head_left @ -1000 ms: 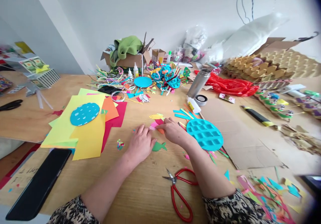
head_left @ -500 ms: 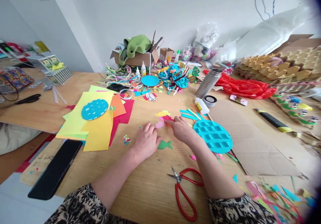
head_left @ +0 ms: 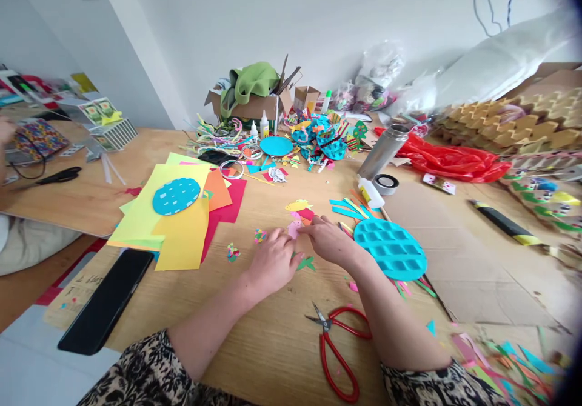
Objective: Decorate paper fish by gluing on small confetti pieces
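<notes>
Several small paper fish lie on the wooden table between my hands. My right hand (head_left: 331,240) rests its outstretched index finger on the pink paper fish (head_left: 294,229), with the other fingers curled under. Lying palm down, my left hand (head_left: 275,260) has its fingertips at the near edge of that fish and its thumb apart. Part of a green paper fish (head_left: 307,263) shows beside the left thumb; the rest is covered. Just beyond are a yellow paper fish (head_left: 297,205) and a red paper fish (head_left: 308,214). Small coloured paper dots (head_left: 233,252) sit left of my left hand.
Red-handled scissors (head_left: 334,339) lie open near me. A blue egg-tray oval (head_left: 391,248), a glue bottle (head_left: 370,193) and a steel flask (head_left: 384,150) stand right. Leftward are coloured paper sheets (head_left: 182,245) and a phone (head_left: 107,302). Another person's hand (head_left: 5,132) shows at far left.
My left hand has shifted slightly right, covering more of the green fish. The right index finger now reaches onto the pink fish. The whole view has drifted a little.
</notes>
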Demonstrator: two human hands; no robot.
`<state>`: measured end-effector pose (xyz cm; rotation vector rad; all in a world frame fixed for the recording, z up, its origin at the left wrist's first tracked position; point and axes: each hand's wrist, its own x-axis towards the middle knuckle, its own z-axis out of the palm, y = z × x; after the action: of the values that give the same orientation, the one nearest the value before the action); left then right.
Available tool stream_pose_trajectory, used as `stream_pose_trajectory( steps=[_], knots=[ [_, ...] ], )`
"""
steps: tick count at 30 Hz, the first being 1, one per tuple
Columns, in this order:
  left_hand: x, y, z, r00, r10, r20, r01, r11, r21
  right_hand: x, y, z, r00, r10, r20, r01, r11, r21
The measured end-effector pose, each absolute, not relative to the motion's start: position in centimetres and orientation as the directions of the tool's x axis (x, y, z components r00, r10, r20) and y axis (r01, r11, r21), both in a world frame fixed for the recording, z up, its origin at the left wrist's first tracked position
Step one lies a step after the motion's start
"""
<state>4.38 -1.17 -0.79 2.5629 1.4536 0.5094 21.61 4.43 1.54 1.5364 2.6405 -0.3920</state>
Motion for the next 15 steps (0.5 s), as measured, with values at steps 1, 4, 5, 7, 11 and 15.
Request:
stream_pose_trajectory(
  steps=[1, 4, 5, 7, 11, 15],
  knots=[
    [4.6, -1.4, -0.8, 0.487, 0.846, 0.218, 0.782, -0.533, 0.321, 21.6, 4.4, 1.6, -0.5, 0.847, -0.179, 0.863, 0.47, -0.185],
    [5.1, -2.0, -0.7, 0.544, 0.809, 0.224, 0.71, -0.586, 0.39, 21.5, 4.4, 2.0, -0.493, 0.853, -0.171, 0.869, 0.471, -0.152],
    [5.2, -2.1, -0.7, 0.562, 0.795, 0.228, 0.688, -0.603, 0.404, 21.4, 4.4, 2.1, -0.484, 0.859, -0.167, 0.874, 0.467, -0.132],
    [5.3, -2.2, -0.4, 0.585, 0.775, 0.239, 0.659, -0.626, 0.418, 21.2, 4.3, 2.4, -0.45, 0.878, -0.16, 0.893, 0.442, -0.087],
    [5.1, -2.6, 0.4, 0.592, 0.771, 0.235, 0.68, -0.634, 0.369, 20.7, 4.2, 2.6, -0.36, 0.92, -0.154, 0.932, 0.36, -0.029],
    [4.9, -3.9, 0.3, 0.629, 0.758, 0.172, 0.729, -0.652, 0.208, 20.4, 4.0, 2.7, -0.301, 0.94, -0.161, 0.952, 0.307, 0.012]
  ],
)
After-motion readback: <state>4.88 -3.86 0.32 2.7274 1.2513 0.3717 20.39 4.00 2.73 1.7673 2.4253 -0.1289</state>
